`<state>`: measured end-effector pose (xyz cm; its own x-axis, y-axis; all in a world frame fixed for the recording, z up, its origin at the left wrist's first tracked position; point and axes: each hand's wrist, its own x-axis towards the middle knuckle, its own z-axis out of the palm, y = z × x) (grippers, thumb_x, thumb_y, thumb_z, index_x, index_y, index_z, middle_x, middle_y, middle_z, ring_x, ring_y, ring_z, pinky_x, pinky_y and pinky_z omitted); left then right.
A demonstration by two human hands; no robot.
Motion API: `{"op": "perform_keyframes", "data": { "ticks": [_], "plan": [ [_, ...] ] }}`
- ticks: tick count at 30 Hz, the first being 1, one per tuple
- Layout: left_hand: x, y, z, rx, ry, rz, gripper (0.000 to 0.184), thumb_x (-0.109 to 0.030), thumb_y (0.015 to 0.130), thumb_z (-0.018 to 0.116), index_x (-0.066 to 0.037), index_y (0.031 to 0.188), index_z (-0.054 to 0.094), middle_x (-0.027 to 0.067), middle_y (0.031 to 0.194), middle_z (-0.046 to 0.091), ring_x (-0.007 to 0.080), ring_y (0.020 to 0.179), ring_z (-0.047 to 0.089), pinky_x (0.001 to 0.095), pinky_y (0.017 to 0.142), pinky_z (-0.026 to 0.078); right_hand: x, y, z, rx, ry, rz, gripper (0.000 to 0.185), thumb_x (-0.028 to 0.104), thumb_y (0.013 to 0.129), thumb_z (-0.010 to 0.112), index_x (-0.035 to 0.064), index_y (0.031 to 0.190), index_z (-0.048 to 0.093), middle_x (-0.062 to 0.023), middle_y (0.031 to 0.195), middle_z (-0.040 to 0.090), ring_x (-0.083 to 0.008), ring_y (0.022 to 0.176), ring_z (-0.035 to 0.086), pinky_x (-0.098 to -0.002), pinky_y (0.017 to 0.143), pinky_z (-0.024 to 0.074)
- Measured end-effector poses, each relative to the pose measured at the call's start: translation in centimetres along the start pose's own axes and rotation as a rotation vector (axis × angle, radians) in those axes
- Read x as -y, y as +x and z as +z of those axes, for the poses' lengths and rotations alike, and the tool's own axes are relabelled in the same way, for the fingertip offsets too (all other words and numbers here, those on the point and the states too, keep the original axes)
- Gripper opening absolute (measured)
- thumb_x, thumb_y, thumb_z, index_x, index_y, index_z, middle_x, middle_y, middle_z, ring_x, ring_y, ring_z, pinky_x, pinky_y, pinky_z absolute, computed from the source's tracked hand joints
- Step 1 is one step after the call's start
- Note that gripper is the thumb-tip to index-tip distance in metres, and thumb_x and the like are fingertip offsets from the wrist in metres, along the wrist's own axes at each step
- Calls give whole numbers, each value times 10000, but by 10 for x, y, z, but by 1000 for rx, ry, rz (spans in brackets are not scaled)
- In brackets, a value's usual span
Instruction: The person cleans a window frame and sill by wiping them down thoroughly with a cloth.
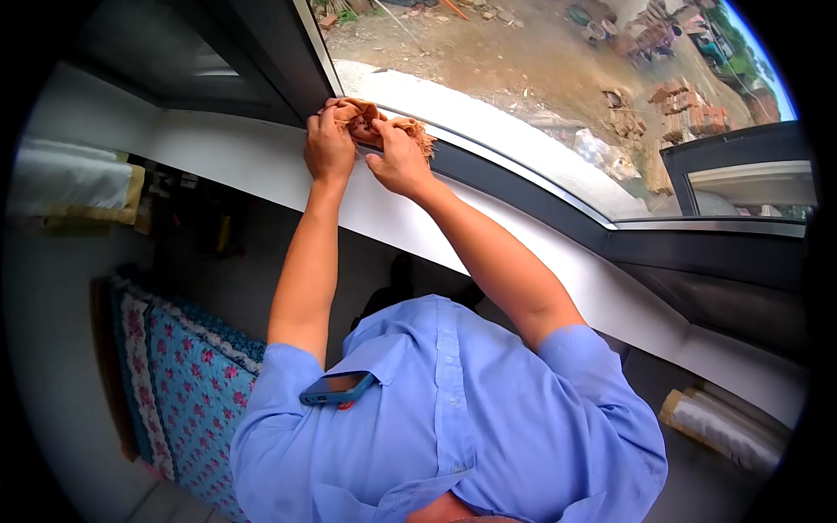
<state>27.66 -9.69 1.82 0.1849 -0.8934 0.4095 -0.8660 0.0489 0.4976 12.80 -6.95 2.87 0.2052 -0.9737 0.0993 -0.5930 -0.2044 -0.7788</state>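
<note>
Through the head camera I see an orange-brown cloth [356, 112], crumpled into loose folds, darker in its middle, its right end ragged and fringed. Partly covered from my view, it lies bunched at the corner where the dark grey window frame [523, 193]'s upright meets its long, slanting bottom rail.

The left hand [331, 146] and right hand [402, 160] grip an orange cloth [359, 112] at the dark window frame's [514, 193] corner.

Cloth [362, 120] part-hidden, flowered cover [192, 370] partly behind sleeve [277, 392]
</note>
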Motion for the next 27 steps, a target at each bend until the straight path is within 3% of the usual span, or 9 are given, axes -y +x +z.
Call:
{"op": "perform_keyframes", "data": {
  "ticks": [4, 6, 9, 10, 15, 17, 19, 21, 27],
  "plan": [
    [1, -10, 21, -79, -15, 65, 271, -185, 927, 693, -104, 1184, 664, 187, 1125, 666, 425, 976, 694, 515, 806, 586, -9, 2, 0, -89, 6, 45, 636, 190, 859, 743, -33, 1414, 528, -295, 1284, 628, -448, 1222, 605, -487, 1080, 480],
    [-14, -23, 29, 9, -33, 87, 268, -187, 927, 695, -94, 1177, 662, 191, 1121, 665, 429, 967, 694, 519, 800, 585, -17, -20, -19, -124, -36, 72, 543, 177, 866, 734, 13, 1360, 579, -272, 1209, 651, -440, 1148, 639, -503, 1012, 515],
    [-73, -58, 34, 188, -65, 126, 266, -203, 930, 712, -65, 1150, 654, 190, 1092, 658, 428, 931, 699, 516, 775, 589, -36, -68, -74, -154, -102, 186, 445, 174, 869, 735, 62, 1289, 635, -251, 1142, 656, -420, 1072, 664, -501, 943, 539],
    [-98, -74, 36, 236, -133, 185, 272, -211, 929, 722, -52, 1138, 650, 190, 1072, 653, 419, 906, 704, 497, 753, 595, -52, -88, -88, -252, -98, 199, 340, 175, 870, 737, 87, 1195, 690, -224, 1096, 643, -409, 1038, 654, -490, 914, 535],
    [-216, -149, 77, 375, -365, 492, 310, -207, 894, 767, -19, 1085, 613, 188, 1003, 631, 381, 816, 718, 425, 665, 610, -116, -190, -169, -611, -301, 321, 231, 119, 835, 710, 51, 1054, 726, -233, 1164, 588, -422, 1106, 572, -491, 974, 485],
    [-256, -170, 96, 460, -394, 593, 315, -182, 858, 774, -16, 1057, 595, 188, 997, 627, 364, 795, 723, 428, 661, 616, -142, -223, -198, -690, -359, 374, 254, 105, 832, 700, 41, 1078, 716, -252, 1206, 557, -428, 1150, 556, -494, 1009, 468],
    [-289, -187, 110, 490, -397, 667, 290, -248, 906, 740, -29, 1037, 603, 161, 967, 637, 342, 760, 716, 419, 633, 617, -156, -245, -222, -780, -455, 381, 249, 84, 841, 718, 24, 1083, 721, -229, 1206, 567, -402, 1124, 585, -448, 988, 495],
    [-310, -193, 116, 517, -316, 752, 267, -189, 864, 730, -30, 1045, 613, 158, 960, 652, 309, 741, 730, 398, 595, 618, -161, -259, -234, -773, -459, 474, 299, 98, 848, 712, 30, 1139, 704, -236, 1233, 560, -409, 1143, 586, -456, 1006, 494],
    [-282, -174, 89, 539, -320, 667, 303, -197, 818, 778, -41, 1038, 641, 138, 946, 661, 321, 764, 725, 428, 607, 605, -136, -249, -215, -619, -451, 466, 391, 93, 833, 723, 36, 1216, 675, -220, 1204, 564, -412, 1128, 586, -469, 985, 498]
  ]
}}
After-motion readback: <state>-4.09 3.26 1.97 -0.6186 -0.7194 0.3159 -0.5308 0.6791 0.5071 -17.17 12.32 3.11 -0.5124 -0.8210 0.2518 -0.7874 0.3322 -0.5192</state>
